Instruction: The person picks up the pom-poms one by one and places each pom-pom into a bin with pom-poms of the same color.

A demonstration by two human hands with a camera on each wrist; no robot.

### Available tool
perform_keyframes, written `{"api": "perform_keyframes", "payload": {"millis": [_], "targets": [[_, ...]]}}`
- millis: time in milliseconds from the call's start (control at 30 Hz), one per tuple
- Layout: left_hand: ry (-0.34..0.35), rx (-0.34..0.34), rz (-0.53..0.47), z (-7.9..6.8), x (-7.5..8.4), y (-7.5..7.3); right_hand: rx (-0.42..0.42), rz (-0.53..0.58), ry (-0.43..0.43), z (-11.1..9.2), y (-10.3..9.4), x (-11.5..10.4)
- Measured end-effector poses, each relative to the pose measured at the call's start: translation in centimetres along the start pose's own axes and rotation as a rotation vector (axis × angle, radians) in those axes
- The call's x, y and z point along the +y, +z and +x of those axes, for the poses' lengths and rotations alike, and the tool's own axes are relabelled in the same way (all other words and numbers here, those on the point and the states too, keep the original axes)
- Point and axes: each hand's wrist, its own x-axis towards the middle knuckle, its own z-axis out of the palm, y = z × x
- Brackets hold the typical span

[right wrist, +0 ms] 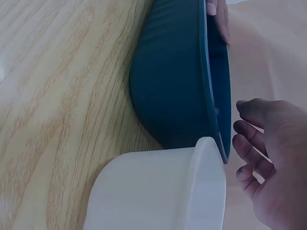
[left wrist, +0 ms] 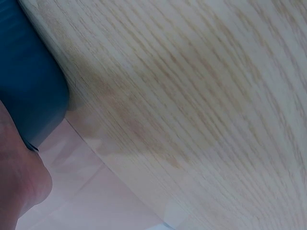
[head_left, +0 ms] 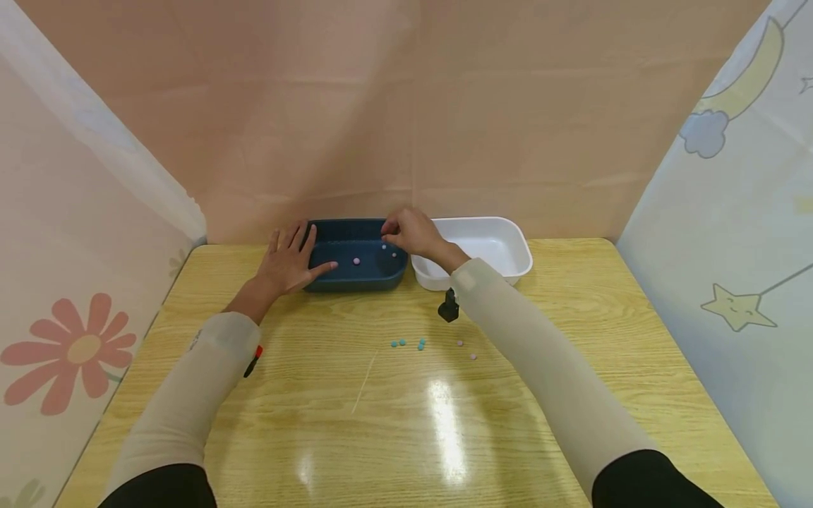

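Note:
My left hand (head_left: 286,264) rests on the left end of a dark blue tray (head_left: 356,286), fingers spread and straight, the thumb over its near rim. Inside the tray lies a pink bead (head_left: 356,261), with two smaller pale beads nearer the right end. Above that end hovers my right hand (head_left: 413,231), its fingers loosely bent. In the right wrist view, the right hand (right wrist: 273,153) shows a gap between thumb and fingers, and nothing is visible between them. A white tray (head_left: 522,271) stands against the blue tray's right side, under my right wrist.
On the wooden table (head_left: 305,409), in front of the trays, lie several teal beads (head_left: 403,342) and two pale pink beads (head_left: 473,357). A black object (head_left: 448,308) shows beside the right sleeve, and a black-and-red one (head_left: 253,361) by the left sleeve. A beige sheet (head_left: 413,141) rises behind.

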Motion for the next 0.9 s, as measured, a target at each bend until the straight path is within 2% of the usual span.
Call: {"api": "perform_keyframes", "payload": {"millis": [500, 900], "targets": [[0.002, -0.01, -0.001, 0.3, -0.1, 0.1, 0.003, 0.025, -0.001, -1.2, -1.4, 0.0], [0.002, -0.014, 0.003, 0.2, -0.2, 0.0, -0.003, 0.012, -0.069, -2.5, -2.5, -0.2]]}}
